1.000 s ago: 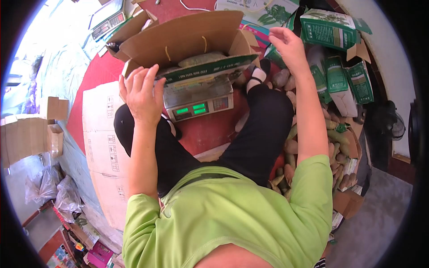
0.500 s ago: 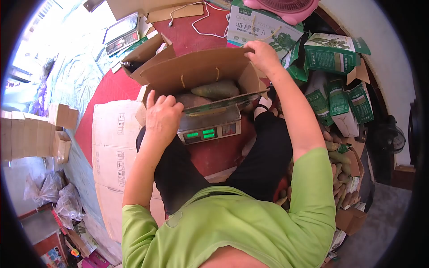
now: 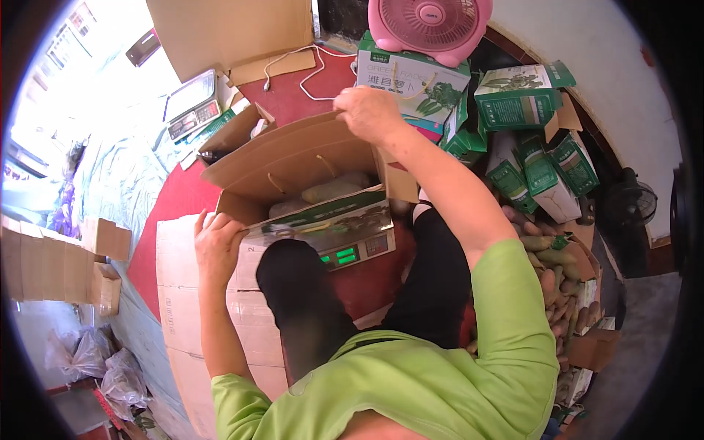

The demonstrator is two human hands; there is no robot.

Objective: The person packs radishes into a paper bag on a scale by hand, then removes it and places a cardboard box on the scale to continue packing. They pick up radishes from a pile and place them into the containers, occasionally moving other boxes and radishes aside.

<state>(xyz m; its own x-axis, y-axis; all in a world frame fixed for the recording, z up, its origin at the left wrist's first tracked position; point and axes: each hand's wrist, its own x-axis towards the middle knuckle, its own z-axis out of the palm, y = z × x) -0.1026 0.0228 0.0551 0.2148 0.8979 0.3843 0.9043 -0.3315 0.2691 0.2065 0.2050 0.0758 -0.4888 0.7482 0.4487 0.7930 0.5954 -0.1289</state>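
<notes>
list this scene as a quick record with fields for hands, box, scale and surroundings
left hand: touching the left end of the box
right hand: gripping the raised flap near its right end
contents: vegetables, partly hidden
scale: below the box, green display lit, reading too small to tell
right side: heap of vegetables
far side: pink fan on a printed carton

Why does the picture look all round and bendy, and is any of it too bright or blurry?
Head view: black corners and a bowed wall edge, probably from a very wide lens; head view: white glare at upper left, washing out part of the pale sheet; head view: green digits glow, too fuzzy to read, while the right hand looks fairly clear.
</notes>
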